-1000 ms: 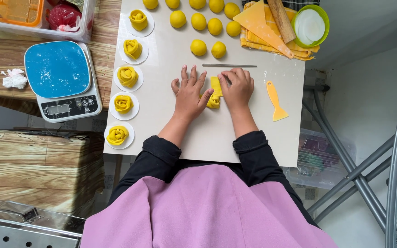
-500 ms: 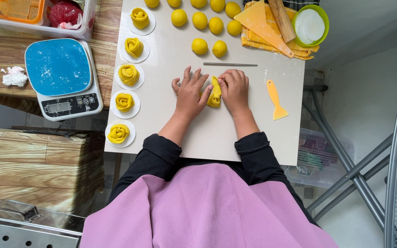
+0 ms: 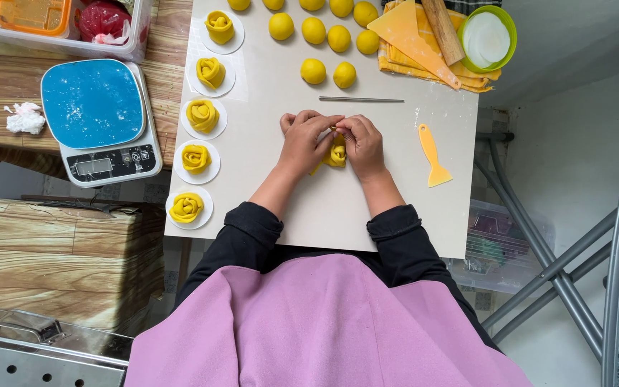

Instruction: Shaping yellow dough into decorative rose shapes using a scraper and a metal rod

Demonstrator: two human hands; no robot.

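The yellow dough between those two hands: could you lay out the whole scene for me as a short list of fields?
left hand: fingers curled on the dough piece
right hand: pinching the same piece from the other side
board: white, under both hands
dough roses: five on round papers along the board's left edge
dough balls: at the far end
scraper: yellow, right of the hands
scale: blue-topped, left of the board
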